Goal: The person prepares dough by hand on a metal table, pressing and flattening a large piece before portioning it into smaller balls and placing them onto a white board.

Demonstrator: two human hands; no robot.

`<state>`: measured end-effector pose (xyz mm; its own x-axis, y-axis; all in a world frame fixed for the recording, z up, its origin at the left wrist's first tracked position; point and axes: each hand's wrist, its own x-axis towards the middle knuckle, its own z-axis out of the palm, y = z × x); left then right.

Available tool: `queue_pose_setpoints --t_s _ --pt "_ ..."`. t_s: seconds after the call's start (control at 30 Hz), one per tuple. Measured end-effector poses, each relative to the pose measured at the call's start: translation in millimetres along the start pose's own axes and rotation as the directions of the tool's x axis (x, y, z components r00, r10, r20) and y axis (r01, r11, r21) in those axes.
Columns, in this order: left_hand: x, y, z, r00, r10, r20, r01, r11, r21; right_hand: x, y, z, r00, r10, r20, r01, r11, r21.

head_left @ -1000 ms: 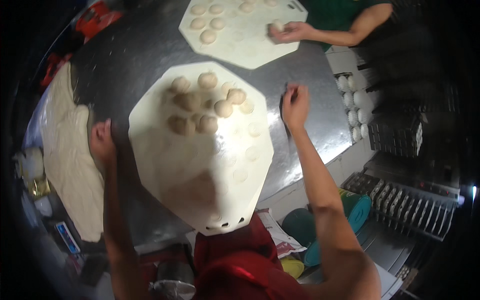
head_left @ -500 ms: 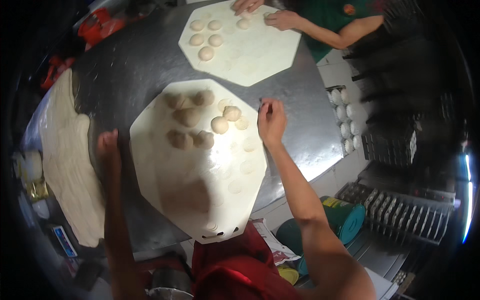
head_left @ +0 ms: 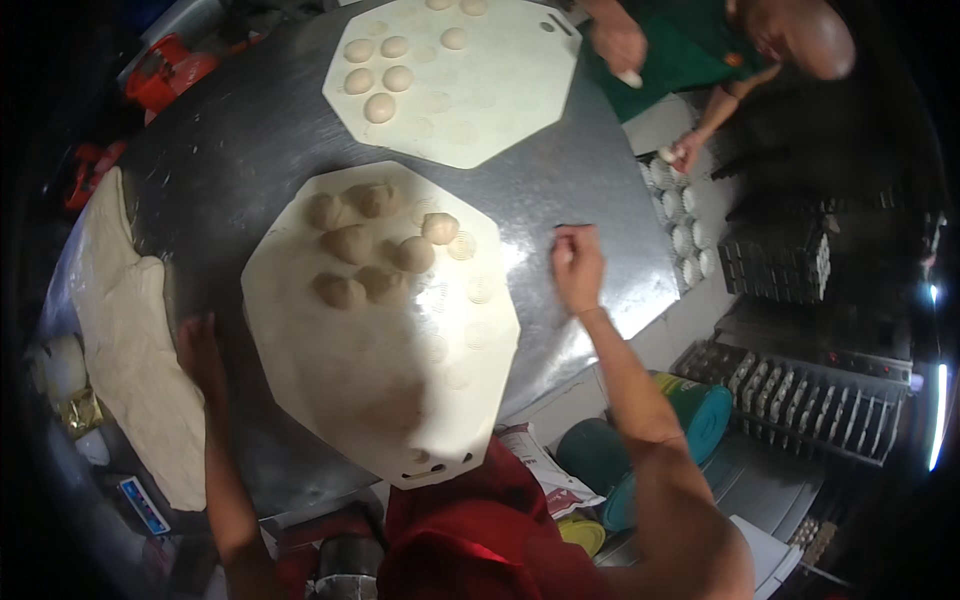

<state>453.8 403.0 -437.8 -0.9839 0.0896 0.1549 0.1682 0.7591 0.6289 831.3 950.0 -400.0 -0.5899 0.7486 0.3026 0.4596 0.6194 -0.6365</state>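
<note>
We could not tell whether our dim left hand or curled right hand held anything; between them, a board bore seven dough balls.

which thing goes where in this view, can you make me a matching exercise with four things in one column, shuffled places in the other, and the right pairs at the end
Things
1. long slab of pale dough
2. bare right hand
3. pale round dough balls
4. round teal plastic bucket

Places
A. on the far half of the nearer cream many-sided board
B. past the edge of the grey metal table, right of the right arm
C. left of the bare left hand
D. at the table, right of the nearer board

Pairs
1-C, 2-D, 3-A, 4-B
</note>
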Motion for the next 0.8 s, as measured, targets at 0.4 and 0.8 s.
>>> queue_pose_setpoints --t_s 0.4,0.8 --pt "8.7 28.0 6.4 0.996 0.037 -0.082 -0.064 0.933 -0.355 14.5 -5.5 -4.8 0.998 -0.03 0.055 0.034 0.998 -0.058" --pt "41.5 33.6 24.9 0.993 0.092 -0.07 -0.109 0.942 -0.317 36.9 15.4 2.6 0.996 -0.01 -0.086 0.005 0.998 -0.055"
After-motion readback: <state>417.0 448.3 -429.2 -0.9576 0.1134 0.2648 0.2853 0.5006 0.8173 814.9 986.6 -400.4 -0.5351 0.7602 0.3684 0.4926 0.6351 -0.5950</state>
